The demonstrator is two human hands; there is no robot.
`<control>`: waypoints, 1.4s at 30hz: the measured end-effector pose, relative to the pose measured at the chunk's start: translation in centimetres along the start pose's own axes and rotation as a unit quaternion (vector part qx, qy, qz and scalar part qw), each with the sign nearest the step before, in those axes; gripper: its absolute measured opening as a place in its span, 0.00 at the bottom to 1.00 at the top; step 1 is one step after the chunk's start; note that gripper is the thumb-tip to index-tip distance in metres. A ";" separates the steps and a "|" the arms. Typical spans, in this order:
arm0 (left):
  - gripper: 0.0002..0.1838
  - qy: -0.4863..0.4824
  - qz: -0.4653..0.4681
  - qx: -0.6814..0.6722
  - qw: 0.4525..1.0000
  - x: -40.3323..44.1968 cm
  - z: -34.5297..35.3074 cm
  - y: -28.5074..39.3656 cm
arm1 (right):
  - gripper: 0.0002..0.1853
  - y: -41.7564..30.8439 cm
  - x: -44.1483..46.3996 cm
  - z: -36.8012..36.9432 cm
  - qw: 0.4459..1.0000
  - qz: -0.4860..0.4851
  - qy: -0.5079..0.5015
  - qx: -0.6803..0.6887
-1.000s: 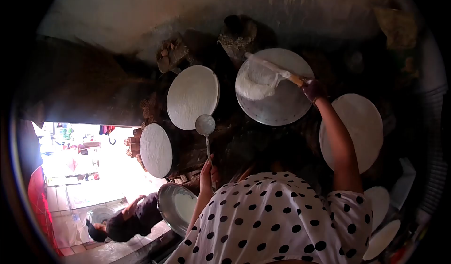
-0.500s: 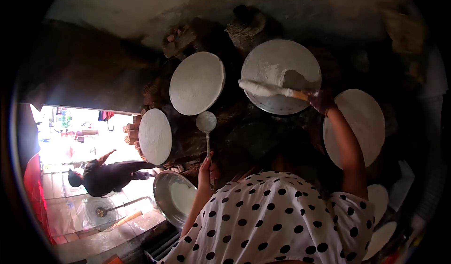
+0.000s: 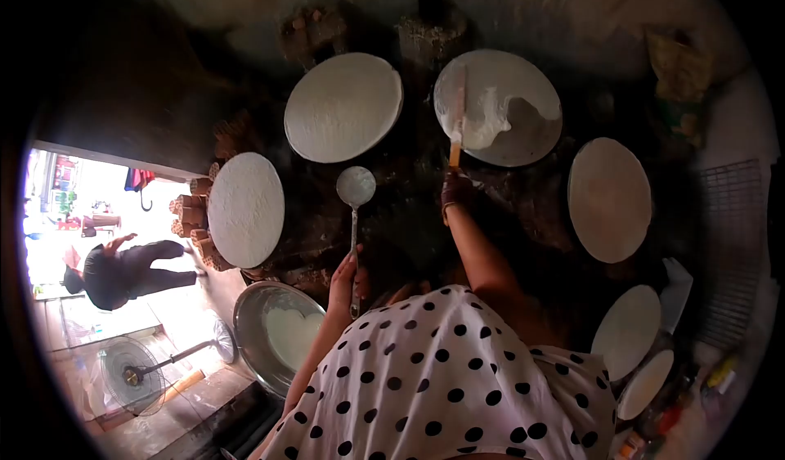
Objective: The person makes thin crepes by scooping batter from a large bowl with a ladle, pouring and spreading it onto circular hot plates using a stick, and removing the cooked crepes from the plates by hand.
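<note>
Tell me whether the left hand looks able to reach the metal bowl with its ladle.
Probably yes: the left hand holds the ladle close by, and no lid covers the metal bowl.

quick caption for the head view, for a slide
Right hand holding a spreader over a round plate partly coated in white paste, left hand gripping a ladle.

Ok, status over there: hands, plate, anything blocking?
Left hand: gripping ladle. Right hand: gripping spatula over plate. Paste partly covering it. Nothing seen in the way.
</note>
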State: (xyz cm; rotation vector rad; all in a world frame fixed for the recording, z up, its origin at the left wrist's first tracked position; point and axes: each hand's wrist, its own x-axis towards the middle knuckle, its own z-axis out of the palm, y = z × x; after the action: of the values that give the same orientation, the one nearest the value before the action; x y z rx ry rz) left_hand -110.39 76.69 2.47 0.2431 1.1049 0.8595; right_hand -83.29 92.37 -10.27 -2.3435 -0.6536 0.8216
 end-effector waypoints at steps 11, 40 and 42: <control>0.20 -0.010 0.027 0.020 0.999 -4.7 -8.5 0.7 | 0.19 -1.9 -1.5 2.7 0.953 0.043 0.001 0.299; 0.22 -0.081 -0.010 0.036 0.996 -0.7 0.4 -0.7 | 0.16 9.4 3.5 -11.3 0.953 0.073 -0.175 0.235; 0.21 -0.105 -0.020 0.007 0.994 -0.1 1.9 -0.7 | 0.15 11.7 2.5 -12.3 0.938 0.070 -0.217 0.260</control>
State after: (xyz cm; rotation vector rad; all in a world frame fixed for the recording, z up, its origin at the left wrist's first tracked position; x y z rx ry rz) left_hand -108.45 76.56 2.98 0.3146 0.9179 0.7711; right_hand -70.30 81.16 -10.78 -1.7512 -0.3739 1.4079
